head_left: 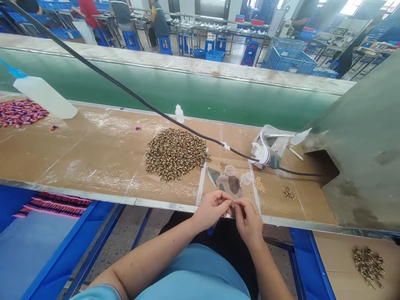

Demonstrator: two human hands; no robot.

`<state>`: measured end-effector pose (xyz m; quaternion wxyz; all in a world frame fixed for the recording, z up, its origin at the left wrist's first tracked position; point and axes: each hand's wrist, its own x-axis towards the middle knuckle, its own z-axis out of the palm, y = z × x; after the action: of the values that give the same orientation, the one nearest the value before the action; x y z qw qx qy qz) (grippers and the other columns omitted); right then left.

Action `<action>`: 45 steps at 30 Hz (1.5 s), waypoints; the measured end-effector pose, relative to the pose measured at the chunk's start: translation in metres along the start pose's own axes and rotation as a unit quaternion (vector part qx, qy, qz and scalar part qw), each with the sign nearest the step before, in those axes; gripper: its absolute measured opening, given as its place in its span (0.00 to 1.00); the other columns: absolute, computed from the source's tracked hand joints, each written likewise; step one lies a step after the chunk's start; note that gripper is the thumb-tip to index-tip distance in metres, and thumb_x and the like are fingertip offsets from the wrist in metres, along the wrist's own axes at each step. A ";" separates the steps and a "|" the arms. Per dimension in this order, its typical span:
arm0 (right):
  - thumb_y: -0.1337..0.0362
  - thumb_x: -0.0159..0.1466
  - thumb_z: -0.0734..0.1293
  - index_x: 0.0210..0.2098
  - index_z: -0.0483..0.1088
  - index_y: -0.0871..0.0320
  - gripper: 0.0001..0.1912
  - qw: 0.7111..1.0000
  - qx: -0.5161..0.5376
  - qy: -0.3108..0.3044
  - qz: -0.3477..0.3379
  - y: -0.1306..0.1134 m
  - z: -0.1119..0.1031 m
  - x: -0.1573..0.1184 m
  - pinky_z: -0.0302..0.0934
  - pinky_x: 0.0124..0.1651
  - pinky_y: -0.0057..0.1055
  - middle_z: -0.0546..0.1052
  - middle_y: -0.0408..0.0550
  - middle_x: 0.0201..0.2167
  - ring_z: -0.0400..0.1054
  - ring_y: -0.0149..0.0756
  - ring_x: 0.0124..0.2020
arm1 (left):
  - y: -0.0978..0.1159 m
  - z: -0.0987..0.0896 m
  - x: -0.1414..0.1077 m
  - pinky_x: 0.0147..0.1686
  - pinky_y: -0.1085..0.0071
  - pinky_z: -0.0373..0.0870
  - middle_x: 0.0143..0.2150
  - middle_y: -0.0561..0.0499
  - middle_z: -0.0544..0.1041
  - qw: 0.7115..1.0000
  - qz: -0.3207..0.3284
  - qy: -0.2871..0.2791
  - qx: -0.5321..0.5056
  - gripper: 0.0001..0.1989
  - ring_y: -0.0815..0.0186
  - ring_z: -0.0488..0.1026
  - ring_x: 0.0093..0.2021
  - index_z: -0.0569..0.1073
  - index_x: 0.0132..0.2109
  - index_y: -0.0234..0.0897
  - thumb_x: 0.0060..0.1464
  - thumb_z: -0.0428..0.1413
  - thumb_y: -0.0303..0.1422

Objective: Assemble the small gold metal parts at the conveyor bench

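My left hand [210,210] and my right hand [251,221] meet at the table's front edge, fingertips pinched together. Whatever lies between them is tiny and mostly covered by the fingers, so I cannot make it out. Just beyond the fingers lies a camouflage cloth piece [223,182]. Two small clear round dishes [246,179] stand by it, with a scatter of tan beads [259,184] to their right. A big heap of small gold-and-dark pieces [175,153] lies to the left, and a few similar pieces [288,192] are off to the right.
A black cable [134,95] slants across the view to a wrapped bundle [265,155]. Small white bottles [179,114], a large squeeze bottle [46,96] and purple-orange pieces [20,112] stand or lie beyond. Blue-edged bins flank me below the cardboard-covered table [103,162]. People work in the background.
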<state>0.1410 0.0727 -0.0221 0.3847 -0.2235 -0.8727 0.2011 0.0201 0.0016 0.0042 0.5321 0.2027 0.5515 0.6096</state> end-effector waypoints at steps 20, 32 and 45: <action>0.64 0.68 0.53 0.36 0.67 0.56 0.12 0.998 0.035 -0.003 0.050 -0.006 0.003 0.003 0.64 0.42 0.27 0.73 0.48 0.33 0.67 0.31 0.39 | 0.016 0.000 -0.002 0.21 0.77 0.63 0.18 0.53 0.72 0.995 -0.047 0.002 0.084 0.23 0.73 0.64 0.19 0.73 0.31 0.32 0.33 0.65 0.47; 0.63 0.68 0.53 0.36 0.66 0.55 0.12 0.997 0.027 -0.027 0.066 -0.006 0.003 0.003 0.64 0.42 0.25 0.74 0.47 0.34 0.68 0.30 0.39 | 0.016 0.001 -0.002 0.20 0.77 0.61 0.17 0.55 0.71 0.996 -0.041 0.021 0.081 0.23 0.74 0.62 0.18 0.74 0.30 0.33 0.29 0.66 0.46; 0.65 0.66 0.57 0.35 0.66 0.55 0.07 0.996 0.047 -0.002 0.073 -0.002 0.005 0.003 0.64 0.35 0.29 0.73 0.45 0.30 0.68 0.33 0.34 | 0.002 0.001 0.003 0.18 0.78 0.61 0.18 0.56 0.69 0.999 -0.023 -0.003 0.037 0.17 0.75 0.63 0.16 0.70 0.32 0.33 0.43 0.59 0.44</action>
<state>0.1350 0.0718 -0.0228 0.3775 -0.2678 -0.8443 0.2702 0.0185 0.0051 0.0051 0.5398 0.2111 0.5767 0.5758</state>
